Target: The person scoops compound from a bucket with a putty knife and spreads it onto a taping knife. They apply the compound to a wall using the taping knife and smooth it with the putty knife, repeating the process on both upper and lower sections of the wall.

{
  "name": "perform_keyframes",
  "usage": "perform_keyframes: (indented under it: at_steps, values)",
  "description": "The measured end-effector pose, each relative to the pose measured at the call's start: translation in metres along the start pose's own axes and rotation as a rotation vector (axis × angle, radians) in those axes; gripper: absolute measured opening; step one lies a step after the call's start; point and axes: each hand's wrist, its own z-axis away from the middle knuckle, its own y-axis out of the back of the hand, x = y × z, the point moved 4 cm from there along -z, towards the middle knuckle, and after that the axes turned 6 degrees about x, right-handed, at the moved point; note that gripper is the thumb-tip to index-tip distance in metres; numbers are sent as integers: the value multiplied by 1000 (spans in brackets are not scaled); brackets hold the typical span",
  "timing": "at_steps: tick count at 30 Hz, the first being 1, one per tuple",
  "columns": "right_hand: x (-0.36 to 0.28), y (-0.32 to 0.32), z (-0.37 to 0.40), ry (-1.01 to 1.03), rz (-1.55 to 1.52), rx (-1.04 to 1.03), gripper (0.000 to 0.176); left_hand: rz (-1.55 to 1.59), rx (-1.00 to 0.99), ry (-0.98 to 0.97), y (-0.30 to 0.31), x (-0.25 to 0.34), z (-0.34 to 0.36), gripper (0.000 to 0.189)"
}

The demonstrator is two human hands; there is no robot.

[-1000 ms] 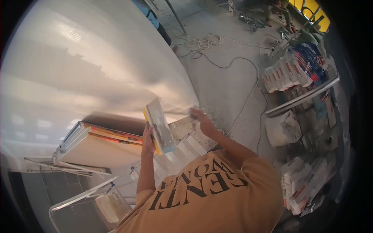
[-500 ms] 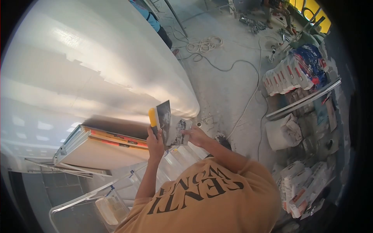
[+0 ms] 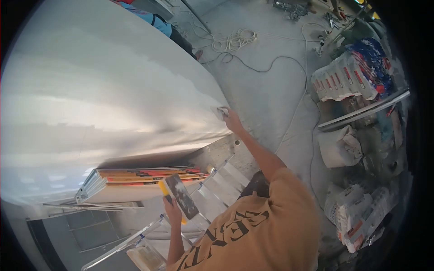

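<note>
My left hand (image 3: 173, 212) is closed around the yellow handle of a wide taping knife (image 3: 181, 195), its flat blade smeared with white compound and held low in front of my body. Stretched out ahead, my right hand (image 3: 232, 121) grips a small putty knife (image 3: 221, 112), partly hidden by the fingers. That blade is at the edge of the large pale wall (image 3: 135, 86) and looks to be touching it. Patches of different sheen show on the wall surface.
An aluminium stepladder (image 3: 158, 221) is beneath me. Stacked boards (image 3: 149, 176) lean at the wall's foot. Cables (image 3: 235, 40) cross the floor. Bags (image 3: 339, 79), a metal profile (image 3: 361, 110) and a white sack (image 3: 340, 147) lie right. A person in blue (image 3: 158, 25) is beyond the wall.
My right hand has moved away from the taping knife, forward to the wall's edge, with the putty knife. My left hand has lowered toward my body, its blade tilting over.
</note>
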Motion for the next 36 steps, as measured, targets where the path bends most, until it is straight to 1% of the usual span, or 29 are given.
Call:
perform_keyframes:
  at_steps: [1,3,4,6,7,9,10,12,13,15,18,22,24,25,27,28,30,31,33,34,36]
  values:
    - [1,-4,-19,-14,-6,-5,34,-28,-29,33,-3,-21,9,42]
    - [-8,-12,-57,-30,73,8,32,-67,-75,66,-4,-31,32,48]
    - [-1,-23,-76,-42,68,-1,32,-80,-77,74,-4,-31,41,48]
    - [12,-47,-107,81,-52,20,31,-104,-173,211,-4,-37,65,48]
    - [19,-58,-120,69,-58,11,31,-116,-175,221,-4,-50,80,48]
    - [19,-72,-140,302,-5,96,38,-135,-133,163,-8,-77,103,41]
    - [20,-79,-148,293,-9,89,38,-143,-134,171,-7,-72,110,41]
    - [16,-86,-159,310,-36,97,40,-157,-169,221,-1,-62,125,33]
    - [14,-90,-162,305,-36,92,40,-160,-171,227,0,-64,130,33]
    - [11,-96,-168,214,-155,50,40,-138,-225,298,-1,-71,140,30]
    - [11,-96,-167,212,-199,30,41,-83,-269,355,-5,-89,151,27]
    - [1,-93,-137,262,-224,47,41,-24,-260,376,-14,-101,160,28]
    - [-10,-87,-104,186,-233,112,41,186,-161,283,-22,-112,158,23]
    - [-13,-87,-89,196,-229,115,41,196,-160,276,-22,-117,156,23]
    - [-15,-87,-59,221,-258,198,47,91,-176,258,-21,-122,151,25]
    - [-13,-92,-44,235,-256,205,47,101,-173,247,-19,-123,148,25]
    - [-8,-99,-18,215,-263,297,56,43,-201,249,-17,-129,139,24]
    - [-16,-104,-3,228,-266,303,56,51,-195,238,-14,-131,134,24]
    - [-32,-115,29,197,-196,465,61,-6,-249,214,-10,-139,130,38]
    - [-39,-125,45,209,-199,464,61,2,-240,210,-8,-147,132,38]
    - [-49,-146,70,175,-107,562,62,85,-186,175,-7,-161,128,39]
